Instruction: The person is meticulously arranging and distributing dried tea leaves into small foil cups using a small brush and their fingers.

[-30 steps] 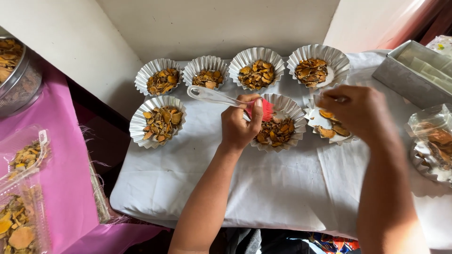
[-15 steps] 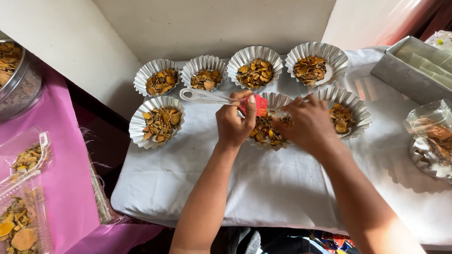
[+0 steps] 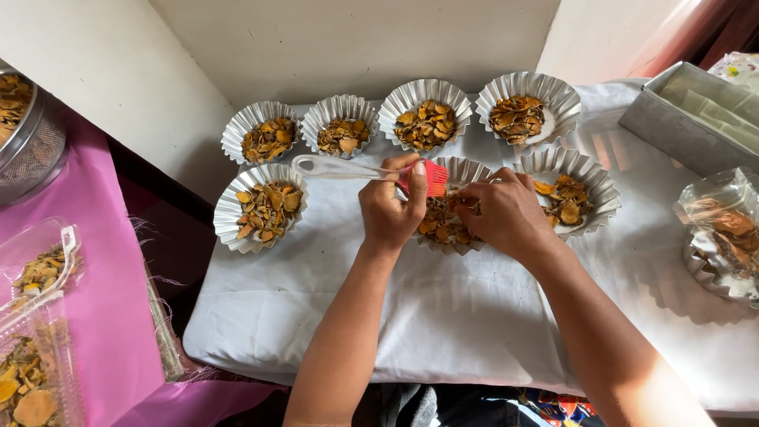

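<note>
Thin pleated foil forms the cup (image 3: 474, 170) under both hands; it sits on the white cloth (image 3: 474, 316) in the front row, between a cup to its left (image 3: 262, 207) and another on its right (image 3: 589, 172), with four more cups along the wall behind. It holds dry orange-brown chips (image 3: 439, 225). The left hand (image 3: 389, 209) is closed around a brush (image 3: 348, 168), clear handle pointing left, red bristles (image 3: 435, 178) over the cup's far rim. The right hand (image 3: 506, 213) rests on the chips, fingertips curled as if pinching some; whether a piece is actually held cannot be told. Judgement: the foil is light and easily dented, so it should be steadied at the rim or lifted from beneath (never squeezed at the wall). The chips look brittle and loose, best taken a few at a time. The brush is stiff in the handle, soft at the bristles.
</note>
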